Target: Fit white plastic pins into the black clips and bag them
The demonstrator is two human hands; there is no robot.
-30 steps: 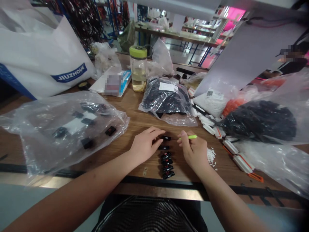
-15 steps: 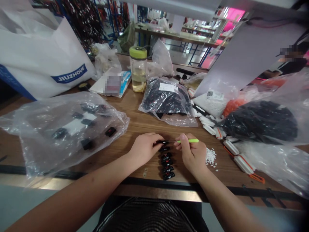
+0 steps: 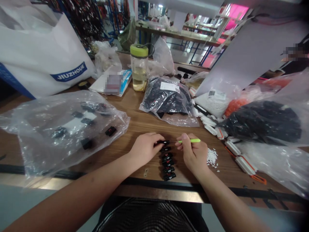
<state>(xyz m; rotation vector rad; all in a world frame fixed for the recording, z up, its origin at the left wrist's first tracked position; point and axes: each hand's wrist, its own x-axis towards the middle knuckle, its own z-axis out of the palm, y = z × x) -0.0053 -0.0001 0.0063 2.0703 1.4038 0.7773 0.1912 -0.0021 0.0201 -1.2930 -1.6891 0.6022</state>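
My left hand (image 3: 144, 147) is closed, thumb and fingers gripping a black connector housing (image 3: 165, 142) at the top of a short column. Pinched in my right hand (image 3: 194, 155) is a thin pick tool (image 3: 195, 140) with a yellow-green handle. Its slim shaft points left and reaches the held housing; whether the tip is inside it I cannot tell. Below, several more black connector housings (image 3: 168, 163) with red parts lie in a line on the wooden table. Small white plugs (image 3: 212, 157) are heaped just right of my right hand.
At left lies a clear bag (image 3: 72, 151) with a few black housings. A bag of black parts (image 3: 169, 100) and a green-capped bottle (image 3: 139, 69) stand behind. White and orange pieces (image 3: 245, 164) and filled plastic bags (image 3: 265, 124) line the right side.
Almost nothing differs. The view has shifted slightly; both hands keep the same grip on the housing and the pick tool.
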